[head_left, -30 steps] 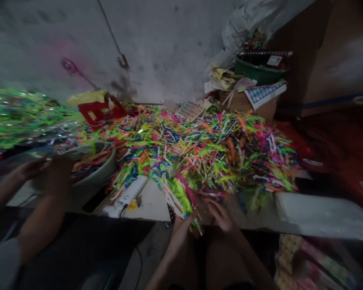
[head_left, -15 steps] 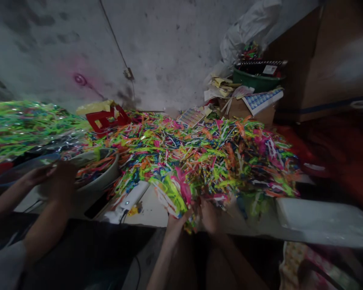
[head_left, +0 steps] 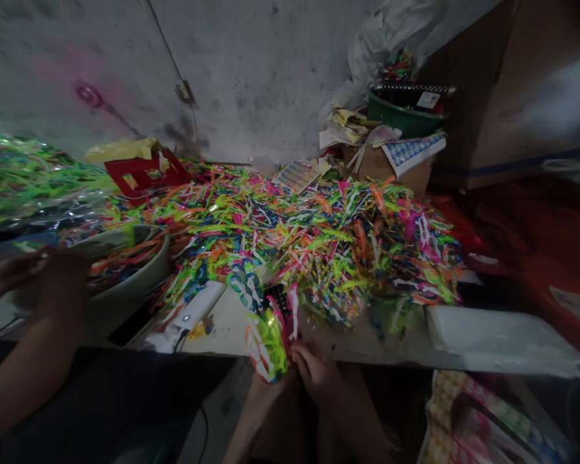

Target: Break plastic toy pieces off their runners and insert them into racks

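At the table's near edge, my left hand [head_left: 269, 389] is closed round a bunch of bright, limp plastic strips [head_left: 265, 345], yellow-green, white and orange. My right hand [head_left: 319, 375] meets it on the right, its fingers pinched near the lower end of a pink and white strip [head_left: 292, 312]; whether it grips that strip or a smaller piece I cannot make out. Just beyond both hands lies a large heap of mixed coloured strips [head_left: 314, 238]. A dark, bumpy object [head_left: 276, 295] shows behind the bunch.
On the left, a co-worker's hands [head_left: 60, 264] work beside a pale basin [head_left: 162, 264] of strips. A white device [head_left: 205, 303] with a cable and a dark phone-like slab [head_left: 130, 325] lie nearer. To the right are a white plastic-wrapped stack [head_left: 502, 338] and a green tub [head_left: 406, 119].
Both my hands have drawn back from the heap towards me, bringing the bunch over the table edge. The view has shifted a little to the right.
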A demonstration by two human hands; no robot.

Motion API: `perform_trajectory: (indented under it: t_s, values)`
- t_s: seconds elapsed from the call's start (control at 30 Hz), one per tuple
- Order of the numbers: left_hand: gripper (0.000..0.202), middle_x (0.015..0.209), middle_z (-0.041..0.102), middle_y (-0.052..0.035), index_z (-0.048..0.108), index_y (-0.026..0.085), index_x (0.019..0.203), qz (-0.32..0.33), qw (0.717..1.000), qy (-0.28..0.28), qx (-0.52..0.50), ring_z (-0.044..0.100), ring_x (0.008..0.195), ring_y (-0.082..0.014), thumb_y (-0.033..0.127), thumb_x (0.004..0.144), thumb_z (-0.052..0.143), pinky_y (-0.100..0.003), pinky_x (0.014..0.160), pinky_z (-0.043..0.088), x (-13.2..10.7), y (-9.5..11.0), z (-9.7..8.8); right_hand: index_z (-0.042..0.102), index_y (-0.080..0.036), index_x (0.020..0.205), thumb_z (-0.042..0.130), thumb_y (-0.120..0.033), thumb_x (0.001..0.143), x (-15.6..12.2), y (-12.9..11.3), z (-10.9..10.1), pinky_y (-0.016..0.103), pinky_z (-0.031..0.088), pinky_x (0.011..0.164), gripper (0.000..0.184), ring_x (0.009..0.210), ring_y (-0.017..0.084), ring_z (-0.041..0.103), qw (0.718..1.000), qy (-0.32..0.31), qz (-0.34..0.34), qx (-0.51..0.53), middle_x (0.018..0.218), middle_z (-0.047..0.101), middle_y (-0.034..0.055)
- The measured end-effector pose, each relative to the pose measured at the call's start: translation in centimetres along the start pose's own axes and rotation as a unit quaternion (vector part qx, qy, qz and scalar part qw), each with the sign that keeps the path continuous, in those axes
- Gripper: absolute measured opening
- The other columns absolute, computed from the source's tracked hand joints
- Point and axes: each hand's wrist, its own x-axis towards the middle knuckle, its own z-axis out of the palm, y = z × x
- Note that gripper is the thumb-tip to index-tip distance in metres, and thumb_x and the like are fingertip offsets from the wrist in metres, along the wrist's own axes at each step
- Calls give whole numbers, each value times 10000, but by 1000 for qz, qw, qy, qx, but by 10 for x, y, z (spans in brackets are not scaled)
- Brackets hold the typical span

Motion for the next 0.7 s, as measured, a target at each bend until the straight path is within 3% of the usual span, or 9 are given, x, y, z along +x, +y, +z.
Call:
perform_trajectory:
  t_s: [0.07, 0.17, 0.27, 0.43, 0.57, 0.63, 0.7]
  values:
    - [539, 886, 698, -90, 634, 140, 901, -30, 999, 20, -34, 634, 816, -243, 325, 424, 801, -298, 732, 495, 0, -4, -4, 536, -206, 1121, 407, -214, 875, 1, -4, 4, 235, 474, 751, 279, 843, 151, 616, 999, 4, 20, 27, 924, 646, 43]
    - [556, 759, 693, -63, 625, 134, 820, -71, 994, 58, -56, 626, 689, -214, 318, 335, 825, -282, 653, 491, 0, -13, -13, 569, -195, 987, 466, -209, 844, 0, -8, 11, 232, 472, 727, 177, 791, 146, 619, 997, 7, 46, 61, 862, 652, 27]
    - [532, 809, 694, -51, 620, 140, 885, -69, 993, 50, -86, 631, 744, -200, 286, 414, 820, -268, 699, 485, -3, -16, -20, 598, -197, 898, 468, -169, 833, -1, -12, 14, 247, 462, 760, 148, 824, 147, 605, 996, -5, 47, 81, 856, 648, 25]
    - [570, 858, 702, -54, 624, 149, 987, -67, 986, 54, -142, 643, 837, -230, 299, 469, 809, -288, 754, 484, -10, -14, -24, 619, -213, 1022, 449, -157, 841, 1, -14, 11, 255, 451, 833, 254, 937, 144, 564, 995, -38, -1, 95, 963, 600, 50]
    - [587, 838, 713, -70, 641, 142, 952, -61, 987, 63, -132, 651, 840, -259, 314, 423, 828, -321, 771, 500, -15, -15, -27, 584, -178, 1036, 438, -283, 865, 15, 11, 1, 325, 427, 889, 248, 1007, 198, 534, 997, 56, 47, -37, 1023, 594, 91]
    - [567, 891, 712, -85, 650, 156, 941, -43, 990, 68, -116, 639, 898, -285, 342, 433, 823, -345, 796, 504, -18, -13, -29, 518, -122, 1139, 438, -373, 863, 29, 30, -6, 404, 384, 935, 382, 1081, 259, 492, 977, 118, 91, -154, 1123, 570, 154]
    - [551, 928, 707, -98, 656, 164, 930, -33, 990, 82, -106, 630, 927, -302, 362, 442, 817, -363, 793, 514, -22, -11, -33, 461, -74, 1211, 440, -441, 854, 47, 47, -13, 451, 347, 952, 512, 1122, 302, 461, 950, 133, 120, -256, 1188, 536, 208]
